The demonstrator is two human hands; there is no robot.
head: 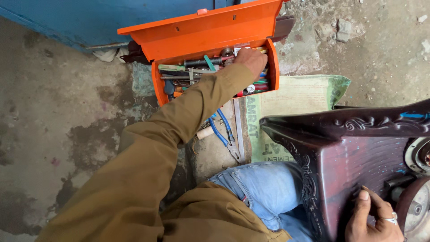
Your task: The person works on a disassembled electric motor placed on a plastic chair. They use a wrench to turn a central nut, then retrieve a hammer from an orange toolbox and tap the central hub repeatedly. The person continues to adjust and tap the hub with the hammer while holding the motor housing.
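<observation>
Right now I have my left hand sunk among the loose tools in the open orange toolbox, fingers curled, though I cannot tell whether it grips anything. My right hand, well clear of the toolbox, lies open-fingered on the carved dark wooden panel. I judge that groping among sharp tools risks a nick, and the steeply leaning lid could drop on my wrist.

Single head cam, looking steeply down from above the person's lap, facing fwd over the concrete floor. Close range: it's taking in an orange toolbox at top centre, a carved dark wood piece at bottom right. No 2nd view.
</observation>
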